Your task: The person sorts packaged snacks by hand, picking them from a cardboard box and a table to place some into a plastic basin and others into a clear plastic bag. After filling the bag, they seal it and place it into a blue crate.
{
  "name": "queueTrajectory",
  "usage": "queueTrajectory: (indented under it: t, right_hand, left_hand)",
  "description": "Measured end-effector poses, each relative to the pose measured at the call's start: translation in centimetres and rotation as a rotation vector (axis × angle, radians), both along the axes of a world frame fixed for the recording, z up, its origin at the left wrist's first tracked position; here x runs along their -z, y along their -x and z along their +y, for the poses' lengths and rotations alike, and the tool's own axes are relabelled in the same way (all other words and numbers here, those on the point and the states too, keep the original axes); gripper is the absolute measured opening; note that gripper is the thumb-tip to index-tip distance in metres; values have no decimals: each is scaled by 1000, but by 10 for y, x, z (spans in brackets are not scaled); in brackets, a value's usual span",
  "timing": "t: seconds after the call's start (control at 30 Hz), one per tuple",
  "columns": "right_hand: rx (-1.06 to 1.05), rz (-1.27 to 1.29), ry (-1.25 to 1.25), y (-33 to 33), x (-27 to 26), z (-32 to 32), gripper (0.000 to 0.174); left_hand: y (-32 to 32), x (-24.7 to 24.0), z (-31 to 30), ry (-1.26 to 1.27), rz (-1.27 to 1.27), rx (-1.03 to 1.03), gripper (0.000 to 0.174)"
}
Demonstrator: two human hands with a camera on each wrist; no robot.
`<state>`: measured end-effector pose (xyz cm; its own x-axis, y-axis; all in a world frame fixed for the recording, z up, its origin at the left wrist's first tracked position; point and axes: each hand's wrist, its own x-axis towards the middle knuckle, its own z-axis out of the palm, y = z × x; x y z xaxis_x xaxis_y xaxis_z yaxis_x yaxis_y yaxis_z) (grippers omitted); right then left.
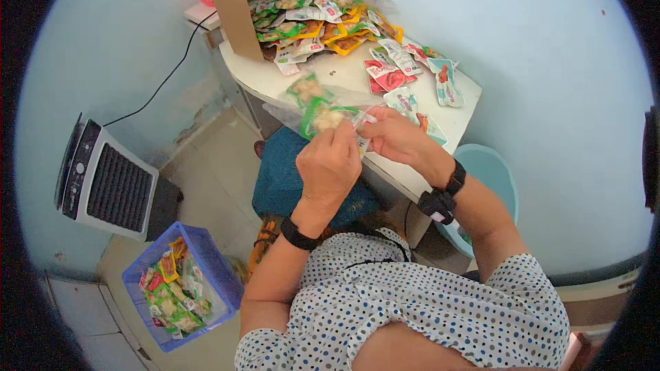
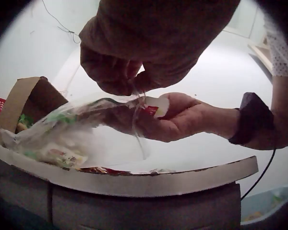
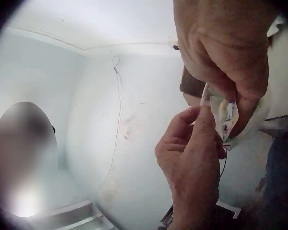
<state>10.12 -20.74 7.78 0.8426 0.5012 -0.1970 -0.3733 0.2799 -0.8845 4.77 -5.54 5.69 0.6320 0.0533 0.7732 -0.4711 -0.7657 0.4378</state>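
A clear plastic bag [image 1: 289, 115] hangs at the table's front edge with green-edged snack packets [image 1: 326, 115] showing through it. My left hand [image 1: 331, 168] pinches the edge of the bag's mouth between thumb and fingers, as the right wrist view shows. Facing it, my right hand [image 1: 399, 139] holds a small white and red snack packet [image 2: 152, 110] at that mouth. Its fingers reach within the clear film in the left wrist view. Both hands meet close together, and the bag trails away to the left of them.
Beyond the bag, a cardboard box [image 1: 237, 17] spills many snack packets onto the white table [image 1: 275, 77]. Loose red and white packets [image 1: 388, 75] lie at the right. On the floor stand a blue crate [image 1: 230, 295] of packets, an air cooler [image 1: 113, 178] and a light blue tub [image 1: 491, 172].
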Motion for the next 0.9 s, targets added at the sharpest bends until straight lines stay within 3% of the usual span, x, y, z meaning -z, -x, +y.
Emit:
queueTrajectory:
  t: [0.07,0.13,0.2,0.27,0.33,0.47,0.53,0.67,0.73,0.8,0.9]
  right_hand:
    - [-66,-604,268,-44,53,-3,28]
    - [-103,-557,190,-49,47,16,23]
    - [-99,149,-223,-43,29,39,20]
    - [-268,74,-332,-50,35,44,21]
    - [-369,-93,-186,-60,42,49,21]
    - [-379,-597,612,-93,72,49,18]
    - [-298,-786,779,-96,75,50,18]
    - [1,-1011,637,-70,79,39,22]
    - [103,-881,602,-79,84,38,22]
    - [146,-506,593,-106,101,39,21]
    - [286,-343,603,-69,52,43,16]
  left_hand:
    - [-2,3,0,3,-25,7,11]
    - [-4,2,0,12,-29,5,12]
    - [-5,2,1,20,-40,10,13]
    - [-7,3,1,28,-59,21,14]
    - [-9,3,0,45,-93,66,14]
    - [-8,4,-2,22,-76,164,16]
    - [-8,3,-2,8,-62,187,18]
    - [-12,0,-6,-31,-109,232,20]
    - [-14,0,-10,-60,-92,257,20]
    - [-17,3,-13,-85,-79,273,19]
    - [-19,7,-18,-93,-47,280,17]
